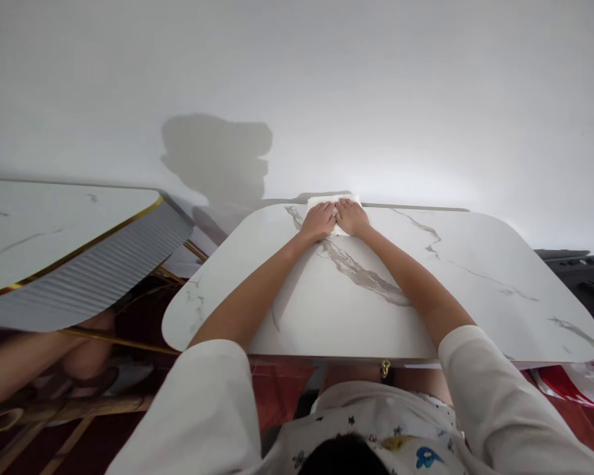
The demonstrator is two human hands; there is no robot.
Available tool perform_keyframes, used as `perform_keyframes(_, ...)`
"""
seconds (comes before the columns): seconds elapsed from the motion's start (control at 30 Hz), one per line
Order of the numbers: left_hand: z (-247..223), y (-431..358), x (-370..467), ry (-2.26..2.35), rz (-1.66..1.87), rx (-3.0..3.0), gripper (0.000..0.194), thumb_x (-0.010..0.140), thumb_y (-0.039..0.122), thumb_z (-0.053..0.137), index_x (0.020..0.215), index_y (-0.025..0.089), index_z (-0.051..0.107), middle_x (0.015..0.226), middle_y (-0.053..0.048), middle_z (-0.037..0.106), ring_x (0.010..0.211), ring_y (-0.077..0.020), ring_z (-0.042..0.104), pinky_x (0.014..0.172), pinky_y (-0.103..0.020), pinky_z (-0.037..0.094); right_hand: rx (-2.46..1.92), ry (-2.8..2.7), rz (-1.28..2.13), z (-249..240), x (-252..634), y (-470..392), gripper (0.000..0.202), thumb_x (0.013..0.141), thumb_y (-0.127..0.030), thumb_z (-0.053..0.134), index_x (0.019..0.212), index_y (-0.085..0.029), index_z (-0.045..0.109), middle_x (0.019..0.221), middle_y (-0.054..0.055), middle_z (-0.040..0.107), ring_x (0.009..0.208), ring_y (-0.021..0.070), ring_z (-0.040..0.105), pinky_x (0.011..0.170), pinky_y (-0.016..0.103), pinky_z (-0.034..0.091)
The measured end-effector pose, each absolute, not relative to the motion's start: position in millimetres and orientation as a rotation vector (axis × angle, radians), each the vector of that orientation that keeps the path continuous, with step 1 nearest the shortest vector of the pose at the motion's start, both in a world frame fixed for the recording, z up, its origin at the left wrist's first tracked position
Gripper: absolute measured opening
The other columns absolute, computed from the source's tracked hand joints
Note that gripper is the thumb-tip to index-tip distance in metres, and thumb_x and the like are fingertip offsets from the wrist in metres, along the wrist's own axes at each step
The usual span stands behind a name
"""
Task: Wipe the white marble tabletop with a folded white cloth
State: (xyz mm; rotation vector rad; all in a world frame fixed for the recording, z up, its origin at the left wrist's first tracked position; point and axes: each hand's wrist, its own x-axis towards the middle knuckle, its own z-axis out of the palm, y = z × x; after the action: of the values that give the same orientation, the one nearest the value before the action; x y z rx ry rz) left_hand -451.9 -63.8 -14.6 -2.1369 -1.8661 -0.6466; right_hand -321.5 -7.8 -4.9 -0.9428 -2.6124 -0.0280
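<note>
A folded white cloth [343,229] lies at the far edge of a white marble-patterned tabletop [307,310], close to the wall. My left hand [319,220] presses down on its left part, with the fingers bent over it. On the right part, my right hand [352,216] holds the cloth in the same way. The two hands nearly meet at the fingertips and thumbs. Both arms reach straight forward across the table. The hands hide much of the cloth.
To the left stands a second marble-topped table [54,244] with a gold trim and a ribbed grey side. A person's leg [30,359] shows beneath it, near a bamboo piece [79,409]. A black device [587,284] sits at the right. Behind is a pale wall [376,99].
</note>
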Motion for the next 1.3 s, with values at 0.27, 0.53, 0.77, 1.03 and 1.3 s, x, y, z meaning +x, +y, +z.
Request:
perform_keyframes(0.27, -19, -161, -444, -1.872, -0.588, -2.112, 0.046, 0.088, 0.021, 0.029, 0.128, 0.008, 0.049, 0.133, -0.015, 0.053, 0.126, -0.0253, 0.044, 0.111, -0.043, 0.033, -0.841, -2.639, -0.005, -5, -309, -103, 0.049, 0.094, -0.021, 0.033, 0.137, 0.002, 0.043, 0.146, 0.021, 0.040, 0.137, 0.0296, 0.032, 0.113, 0.042, 0.022)
perform_keyframes(0.53, -28, -277, -401, -2.123, -0.575, -1.956, 0.053, 0.088, 0.030, 0.031, 0.138, 0.016, 0.041, 0.141, -0.013, 0.047, 0.132, -0.0303, 0.040, 0.110, -0.049, 0.033, -0.598, -2.630, -0.006, -9, -264, -195, 0.049, 0.093, -0.028, 0.035, 0.135, -0.006, 0.048, 0.144, 0.015, 0.045, 0.136, 0.0256, 0.037, 0.114, 0.041, 0.026)
perform_keyframes(0.77, -29, -314, -355, -2.165, -0.603, -1.982, 0.058, 0.089, 0.029, 0.032, 0.146, 0.025, 0.028, 0.147, -0.007, 0.042, 0.137, -0.0279, 0.035, 0.109, -0.049, 0.033, -0.574, -2.692, 0.080, -4, -216, -226, 0.053, 0.092, -0.028, 0.038, 0.138, -0.003, 0.045, 0.146, 0.018, 0.041, 0.138, 0.0266, 0.033, 0.115, 0.041, 0.025)
perform_keyframes(1.03, -12, -278, -331, -2.200, -0.564, -2.057, 0.053, 0.091, 0.029, 0.032, 0.141, 0.014, 0.037, 0.147, -0.012, 0.040, 0.137, -0.0289, 0.033, 0.111, -0.048, 0.029, -0.640, -2.737, 0.085, 4, -195, -193, 0.054, 0.092, -0.028, 0.036, 0.140, -0.003, 0.042, 0.148, 0.016, 0.039, 0.139, 0.0258, 0.031, 0.115, 0.043, 0.025)
perform_keyframes(1.3, -10, -193, -357, -2.088, -0.503, -2.121, 0.052, 0.090, 0.026, 0.029, 0.136, 0.005, 0.041, 0.145, -0.017, 0.042, 0.136, -0.0295, 0.034, 0.112, -0.045, 0.026, -0.825, -2.697, 0.082, 4, -222, -119, 0.052, 0.091, -0.024, 0.035, 0.140, -0.006, 0.042, 0.148, 0.015, 0.038, 0.139, 0.0244, 0.032, 0.114, 0.041, 0.025)
